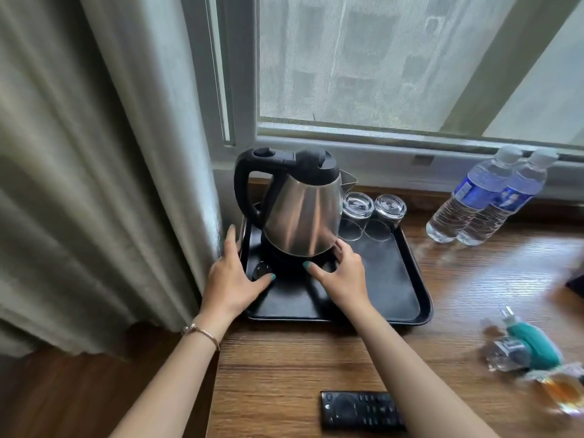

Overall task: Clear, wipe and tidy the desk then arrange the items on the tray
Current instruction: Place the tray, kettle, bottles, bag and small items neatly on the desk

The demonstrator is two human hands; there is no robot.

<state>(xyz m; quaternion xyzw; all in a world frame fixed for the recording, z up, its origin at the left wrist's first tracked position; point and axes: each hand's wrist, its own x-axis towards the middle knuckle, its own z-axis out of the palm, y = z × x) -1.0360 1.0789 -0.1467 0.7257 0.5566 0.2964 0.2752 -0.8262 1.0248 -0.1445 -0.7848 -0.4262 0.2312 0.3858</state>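
Black tray (407,298) holds kettle (300,213), two upturned glasses (373,216); left hand (234,279) spread on rim, right hand (341,273) spread at kettle base.

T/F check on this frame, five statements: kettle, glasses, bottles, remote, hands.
1. The kettle stands on the black tray. True.
2. The two glasses stand mouth up. False: they are upside down.
3. The water bottles are on the tray. False: they stand on the desk, right of it.
4. The remote lies on the desk, off the tray. True.
5. The left hand lifts the kettle by its handle. False: it rests at the tray's left edge; the right hand is at the kettle's base.
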